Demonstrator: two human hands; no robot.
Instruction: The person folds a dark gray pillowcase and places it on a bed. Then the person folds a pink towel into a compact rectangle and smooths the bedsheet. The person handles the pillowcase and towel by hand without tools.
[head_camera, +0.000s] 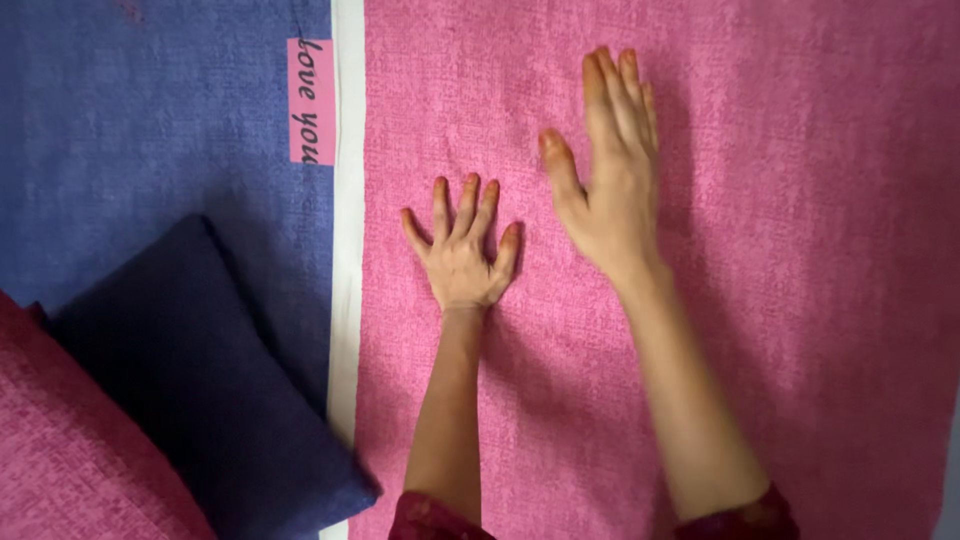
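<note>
Matt, nubbly pink cloth sheet

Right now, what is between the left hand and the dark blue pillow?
In the head view, between the left hand and the pillow lie a strip of pink cloth and a white stripe. Nothing else sits there.

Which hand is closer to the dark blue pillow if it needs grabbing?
Probably the left hand. It lies flat on the pink cloth nearer the blue pillow; the right hand rests farther away.

Pink sheet beside blue sheet, white stripe between; dark navy pillow, maroon sleeves.
</note>
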